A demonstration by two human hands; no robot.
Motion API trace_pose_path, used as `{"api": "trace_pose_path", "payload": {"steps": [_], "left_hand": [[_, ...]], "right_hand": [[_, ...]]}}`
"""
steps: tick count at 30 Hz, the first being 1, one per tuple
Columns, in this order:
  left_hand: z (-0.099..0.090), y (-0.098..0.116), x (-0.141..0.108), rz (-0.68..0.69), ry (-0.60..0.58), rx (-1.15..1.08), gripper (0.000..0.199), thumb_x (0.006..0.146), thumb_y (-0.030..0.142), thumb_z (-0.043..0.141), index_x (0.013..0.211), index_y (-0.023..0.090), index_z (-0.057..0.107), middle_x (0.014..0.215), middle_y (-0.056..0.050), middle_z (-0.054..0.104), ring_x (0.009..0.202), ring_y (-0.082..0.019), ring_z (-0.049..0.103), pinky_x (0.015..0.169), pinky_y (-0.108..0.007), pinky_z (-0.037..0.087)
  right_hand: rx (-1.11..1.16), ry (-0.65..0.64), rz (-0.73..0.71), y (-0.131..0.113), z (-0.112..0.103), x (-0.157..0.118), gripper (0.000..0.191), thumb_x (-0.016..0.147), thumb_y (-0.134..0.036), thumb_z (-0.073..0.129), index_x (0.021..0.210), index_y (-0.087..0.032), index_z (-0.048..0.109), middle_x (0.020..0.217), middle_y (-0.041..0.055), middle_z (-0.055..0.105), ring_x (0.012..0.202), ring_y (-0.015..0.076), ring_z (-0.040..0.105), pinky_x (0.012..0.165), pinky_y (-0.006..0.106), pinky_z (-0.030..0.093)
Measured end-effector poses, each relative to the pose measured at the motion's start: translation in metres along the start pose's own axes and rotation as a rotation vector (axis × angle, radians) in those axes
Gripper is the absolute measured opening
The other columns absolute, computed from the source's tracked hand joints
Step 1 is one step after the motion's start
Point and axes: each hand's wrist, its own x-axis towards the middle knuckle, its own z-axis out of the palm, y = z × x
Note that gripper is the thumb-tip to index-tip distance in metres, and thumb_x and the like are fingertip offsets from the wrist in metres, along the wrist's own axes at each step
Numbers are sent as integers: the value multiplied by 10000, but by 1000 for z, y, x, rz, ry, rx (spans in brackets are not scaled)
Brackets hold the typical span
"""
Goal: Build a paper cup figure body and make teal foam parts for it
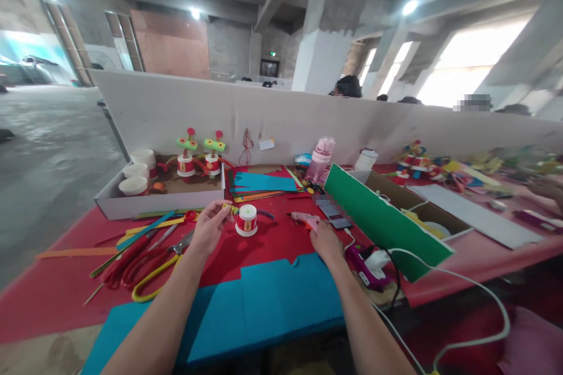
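Just below the middle of the frame, the small red-and-white cup (247,221) sits upside down on the red tabletop (229,258), a dark blue coil (265,214) sticking out at its right. The left hand (210,227) is left of it, thumb and fingers pinching the yellow-green coil (234,209) at the cup's left side. Right of the cup, the right hand (324,239) is curled around the pink glue gun (305,220), whose nozzle points left toward the cup, apart from it. Beside the gun lies a phone (335,212).

Across the lower middle is a blue sheet (281,296). In the lower left lie yellow-handled scissors (152,293), other red-handled tools (136,263) and colored strips (152,228). Farther up at left, a white box (162,206) holds white cups (134,186) and two decorated figures (186,165). Right of center, a green board (382,220) leans near a purple power strip (369,272).
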Motion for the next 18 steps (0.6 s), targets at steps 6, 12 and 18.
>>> {"api": "trace_pose_path", "payload": {"steps": [6,12,18], "left_hand": [[-5,-6,5,-58,51,-173,229,687,206,795,880,143,688,772,-5,654,680,-95,620,697,-225,516],[-5,-9,4,-132,28,-242,218,696,202,793,864,128,674,779,-17,654,684,-87,612,718,-227,525],[-1,-7,1,-172,-73,-275,194,716,213,782,832,141,645,759,-3,645,665,-82,608,695,-210,521]], "right_hand": [[863,72,-18,-3,-6,-9,377,823,-338,558,1144,-153,488,704,22,651,699,224,658,645,324,490],[1526,-357,-135,-36,-24,-46,333,747,-481,700,810,-195,542,531,-55,491,473,114,479,484,256,427],[1392,-282,-312,-72,-22,-71,388,813,-565,641,862,-189,557,495,-71,455,427,94,428,427,221,354]]}}
